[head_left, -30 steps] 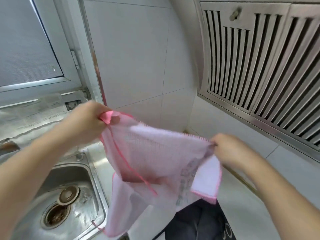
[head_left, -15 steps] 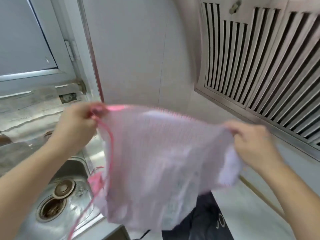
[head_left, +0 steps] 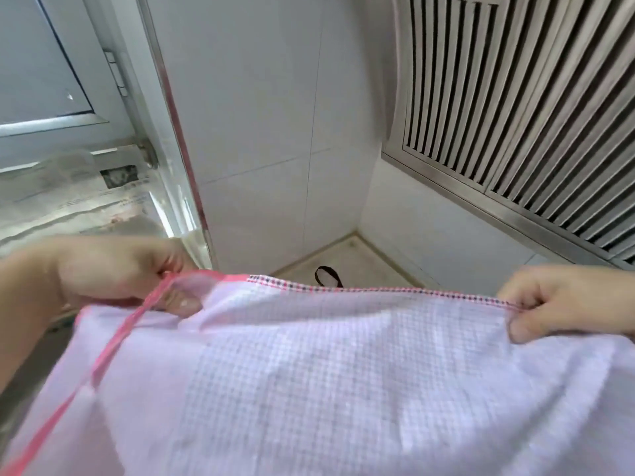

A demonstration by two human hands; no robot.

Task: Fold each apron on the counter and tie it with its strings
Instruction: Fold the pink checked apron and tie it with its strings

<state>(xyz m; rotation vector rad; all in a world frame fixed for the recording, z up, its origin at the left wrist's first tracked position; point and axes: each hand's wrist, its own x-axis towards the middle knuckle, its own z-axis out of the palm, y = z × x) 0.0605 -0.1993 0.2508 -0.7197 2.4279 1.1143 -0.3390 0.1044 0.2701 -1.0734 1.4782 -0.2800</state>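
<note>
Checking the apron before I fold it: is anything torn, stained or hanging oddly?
Nothing stands out. The pink checked apron hangs spread between the left hand and right hand, each pinching its top edge. No tear or stain shows, though the picture is blurred low down. Its pink string trails loose, untied.

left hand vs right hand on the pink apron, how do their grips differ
The left hand pinches the pink apron at the corner where the solid pink binding runs down; the right hand pinches the checked top hem. The left hand's thumb lies on the cloth pointing right, while the right hand's curled fingers fold over the hem. Both hold the same top edge, stretched taut between them.
</note>
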